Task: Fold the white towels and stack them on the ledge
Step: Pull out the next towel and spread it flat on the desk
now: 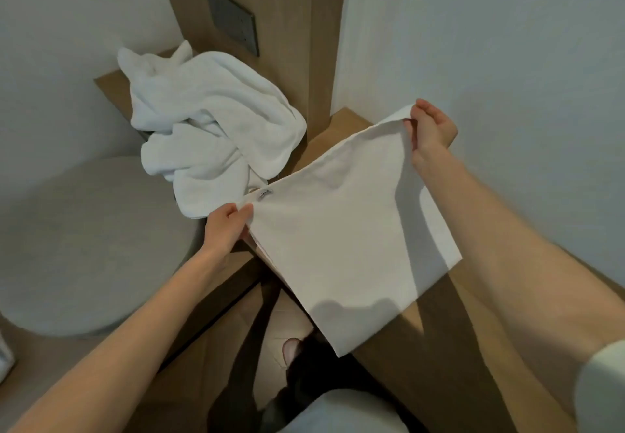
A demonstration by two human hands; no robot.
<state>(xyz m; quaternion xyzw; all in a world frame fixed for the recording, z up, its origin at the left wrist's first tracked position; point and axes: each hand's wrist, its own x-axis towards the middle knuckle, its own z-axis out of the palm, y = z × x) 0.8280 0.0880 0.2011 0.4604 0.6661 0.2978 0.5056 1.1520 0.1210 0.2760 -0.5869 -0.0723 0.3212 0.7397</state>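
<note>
Now | left hand (227, 224) pinches towel (338, 239) corner | right hand (431, 128) pinches opposite corner

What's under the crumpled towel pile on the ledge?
The wooden ledge shows around the crumpled towel pile; one end hangs over its front edge. Anything lying beneath is covered. The left hand and right hand pinch a separate flat towel.

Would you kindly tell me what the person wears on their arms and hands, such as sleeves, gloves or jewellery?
The left hand and the right hand are bare: no gloves, rings, watch or bracelet show. Both forearms are uncovered. A pale, whitish sleeve shows near the right elbow at the picture's edge; no sleeve shows on the left arm.
</note>
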